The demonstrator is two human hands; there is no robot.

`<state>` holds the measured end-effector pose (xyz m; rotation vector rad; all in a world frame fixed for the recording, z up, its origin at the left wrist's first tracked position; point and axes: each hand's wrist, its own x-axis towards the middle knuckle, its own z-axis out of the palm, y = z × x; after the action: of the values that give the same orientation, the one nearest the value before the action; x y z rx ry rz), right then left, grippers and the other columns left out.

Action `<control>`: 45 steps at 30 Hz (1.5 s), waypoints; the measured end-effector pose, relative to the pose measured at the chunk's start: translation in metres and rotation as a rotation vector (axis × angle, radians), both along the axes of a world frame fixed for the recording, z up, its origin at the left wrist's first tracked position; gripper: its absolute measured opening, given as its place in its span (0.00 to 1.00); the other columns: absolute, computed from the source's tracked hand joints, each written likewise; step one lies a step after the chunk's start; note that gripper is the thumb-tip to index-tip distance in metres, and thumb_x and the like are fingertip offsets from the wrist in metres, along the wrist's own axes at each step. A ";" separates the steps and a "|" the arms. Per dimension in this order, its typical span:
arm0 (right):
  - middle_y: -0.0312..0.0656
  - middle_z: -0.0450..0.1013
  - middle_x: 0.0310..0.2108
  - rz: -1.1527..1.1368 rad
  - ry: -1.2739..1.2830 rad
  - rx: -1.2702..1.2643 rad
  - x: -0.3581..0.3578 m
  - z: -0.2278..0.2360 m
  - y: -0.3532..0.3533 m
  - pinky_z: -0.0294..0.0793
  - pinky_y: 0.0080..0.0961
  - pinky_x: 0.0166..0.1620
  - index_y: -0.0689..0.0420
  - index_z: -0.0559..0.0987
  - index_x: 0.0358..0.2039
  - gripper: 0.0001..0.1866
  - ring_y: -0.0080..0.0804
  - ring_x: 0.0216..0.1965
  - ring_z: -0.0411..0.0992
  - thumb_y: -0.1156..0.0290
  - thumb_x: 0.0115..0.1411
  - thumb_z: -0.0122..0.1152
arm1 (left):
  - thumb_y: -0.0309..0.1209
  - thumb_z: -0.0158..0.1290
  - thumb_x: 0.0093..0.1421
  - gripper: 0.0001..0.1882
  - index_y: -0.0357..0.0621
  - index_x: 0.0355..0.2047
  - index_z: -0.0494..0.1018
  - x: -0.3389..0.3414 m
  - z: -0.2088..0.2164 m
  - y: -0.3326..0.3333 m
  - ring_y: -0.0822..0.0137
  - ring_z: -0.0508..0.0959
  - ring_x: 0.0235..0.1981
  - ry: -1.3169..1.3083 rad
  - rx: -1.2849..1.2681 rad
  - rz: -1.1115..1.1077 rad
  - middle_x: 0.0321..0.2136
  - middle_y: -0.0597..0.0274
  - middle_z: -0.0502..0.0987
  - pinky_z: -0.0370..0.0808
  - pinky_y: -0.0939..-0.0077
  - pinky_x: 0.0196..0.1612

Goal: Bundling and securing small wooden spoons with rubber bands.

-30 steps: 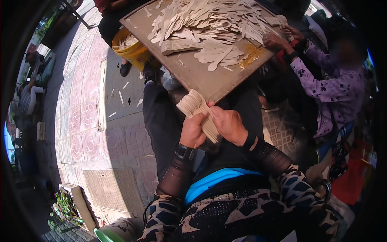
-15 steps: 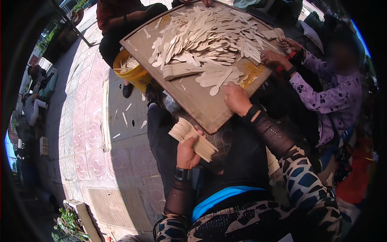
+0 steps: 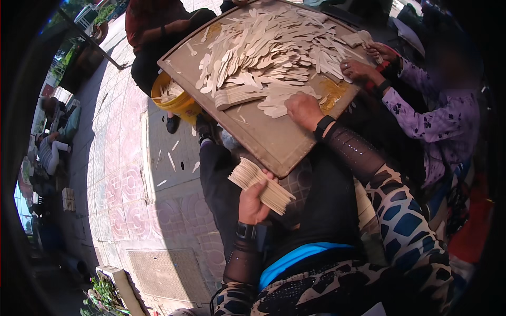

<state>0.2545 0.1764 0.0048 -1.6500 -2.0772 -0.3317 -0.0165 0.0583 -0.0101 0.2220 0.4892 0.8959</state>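
Below the near corner of the board, my left hand (image 3: 254,204) is closed round a thick stack of flat wooden spoons (image 3: 246,175). Their ends fan out on both sides of my fingers. My right hand (image 3: 305,111) is over the board, its fingers curled down at the near edge of some loose wooden spoons (image 3: 279,100). The fingertips are hidden, so anything pinched there does not show. Just left of these spoons lies a neat row of stacked spoons (image 3: 237,96). Behind them rises a big heap of loose spoons (image 3: 263,50).
The brown board (image 3: 263,142) has a raised rim. A yellow bucket (image 3: 184,105) with wooden pieces stands at its left. Across the right side, a co-worker's hands (image 3: 363,68) hold spoons; another person sits at the far left. Scattered sticks (image 3: 171,161) lie on the paving.
My right hand has shifted slightly left and farther over the loose spoons. My left hand still grips its stack. The whole view has turned a little.
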 end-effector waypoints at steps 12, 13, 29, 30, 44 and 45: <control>0.53 0.73 0.21 0.119 0.718 -0.419 -0.095 0.008 -0.147 0.72 0.44 0.31 0.58 0.78 0.22 0.08 0.53 0.26 0.73 0.69 0.51 0.53 | 0.18 0.48 0.57 0.16 0.37 0.46 0.68 0.015 -0.009 -0.015 0.59 0.77 0.43 0.195 0.043 0.024 0.40 0.56 0.75 0.75 0.61 0.49; 0.53 0.73 0.21 0.119 0.720 -0.405 -0.096 0.008 -0.152 0.72 0.44 0.31 0.58 0.78 0.22 0.08 0.53 0.26 0.73 0.69 0.51 0.53 | 0.19 0.48 0.57 0.15 0.37 0.46 0.68 0.016 -0.008 -0.020 0.58 0.77 0.43 0.221 0.047 0.033 0.40 0.56 0.76 0.75 0.60 0.49; 0.42 0.75 0.45 0.355 1.526 -0.997 -0.067 0.065 -0.175 0.77 0.24 0.43 0.63 0.69 0.56 0.30 0.28 0.38 0.75 0.74 0.51 0.66 | 0.23 0.55 0.57 0.17 0.36 0.47 0.67 0.019 0.031 -0.054 0.63 0.77 0.41 0.069 0.161 -0.658 0.38 0.57 0.75 0.77 0.67 0.45; 0.43 0.75 0.45 0.302 1.554 -1.288 -0.068 0.075 -0.179 0.76 0.23 0.45 0.64 0.70 0.55 0.28 0.28 0.40 0.75 0.73 0.52 0.65 | 0.23 0.55 0.58 0.17 0.35 0.47 0.67 0.017 0.033 -0.060 0.63 0.77 0.41 0.052 0.132 -0.682 0.38 0.58 0.74 0.77 0.69 0.44; 0.44 0.72 0.48 0.384 1.767 -1.229 -0.068 0.031 -0.191 0.76 0.21 0.45 0.63 0.67 0.55 0.31 0.26 0.42 0.74 0.72 0.52 0.66 | 0.20 0.53 0.57 0.16 0.33 0.46 0.67 0.022 0.018 -0.071 0.58 0.78 0.42 -0.061 0.033 -0.700 0.39 0.50 0.74 0.78 0.65 0.46; 0.43 0.72 0.48 0.326 1.749 -1.312 -0.068 0.036 -0.191 0.76 0.18 0.42 0.63 0.66 0.57 0.32 0.24 0.41 0.74 0.72 0.51 0.66 | 0.20 0.53 0.57 0.16 0.34 0.46 0.67 0.022 0.017 -0.070 0.58 0.78 0.41 -0.044 0.018 -0.706 0.37 0.52 0.74 0.78 0.64 0.46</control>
<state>0.1861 -0.0147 0.0410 -0.9860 -0.8302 2.0904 0.0053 -0.0119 0.0068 0.3615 0.3234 0.2145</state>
